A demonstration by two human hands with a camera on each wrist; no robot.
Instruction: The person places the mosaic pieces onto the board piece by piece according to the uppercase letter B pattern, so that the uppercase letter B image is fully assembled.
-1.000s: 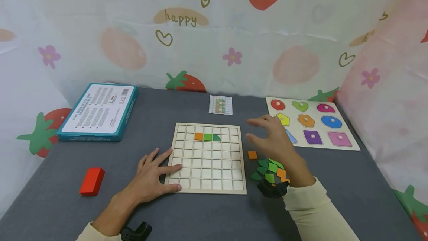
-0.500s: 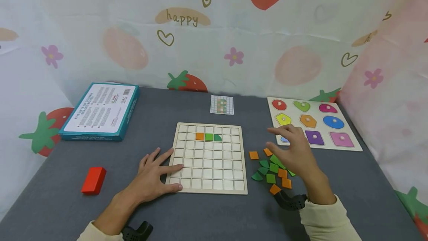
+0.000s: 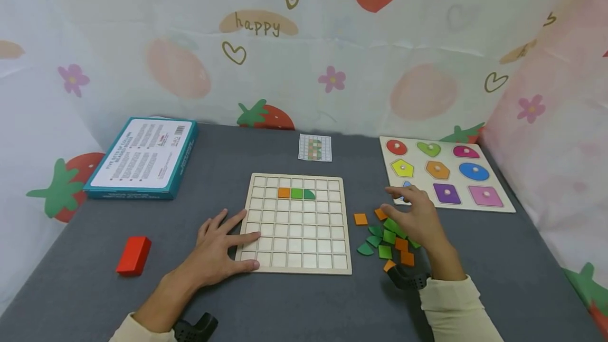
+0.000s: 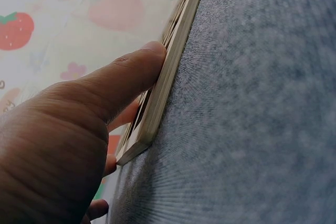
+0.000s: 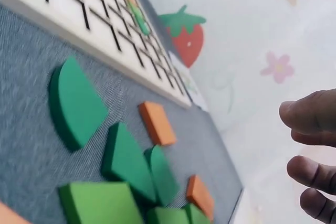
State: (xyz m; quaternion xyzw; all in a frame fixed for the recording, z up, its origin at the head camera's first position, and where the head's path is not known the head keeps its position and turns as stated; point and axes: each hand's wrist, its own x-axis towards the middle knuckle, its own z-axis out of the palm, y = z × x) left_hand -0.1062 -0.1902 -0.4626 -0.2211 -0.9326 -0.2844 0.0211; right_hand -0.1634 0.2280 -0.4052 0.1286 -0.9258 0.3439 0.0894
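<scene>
A pale wooden grid board (image 3: pixel 294 231) lies flat in the head view. One row holds an orange square tile (image 3: pixel 283 192), a green square tile (image 3: pixel 296 194) and a dark green quarter-circle tile (image 3: pixel 309 194). My left hand (image 3: pixel 214 252) rests on the board's left edge with spread fingers; its thumb (image 4: pixel 126 74) presses the rim in the left wrist view. Over loose tiles right of the board, my right hand (image 3: pixel 419 220) hovers holding nothing, thumb and forefinger apart. Below it are light green squares (image 3: pixel 385 252), dark green quarter-circles (image 5: pixel 77 103) and orange squares (image 3: pixel 407 258).
A small printed pattern card (image 3: pixel 315 148) lies behind the board. At back right is a white shape puzzle (image 3: pixel 418 186) with knobbed pieces. A teal-edged box (image 3: pixel 138 157) sits at back left, and a red block (image 3: pixel 133 256) lies nearer on the left.
My right hand has moved right and towards me, from beside the board's upper right corner to above the loose tiles, then dipped slightly. My left hand has stayed on the board.
</scene>
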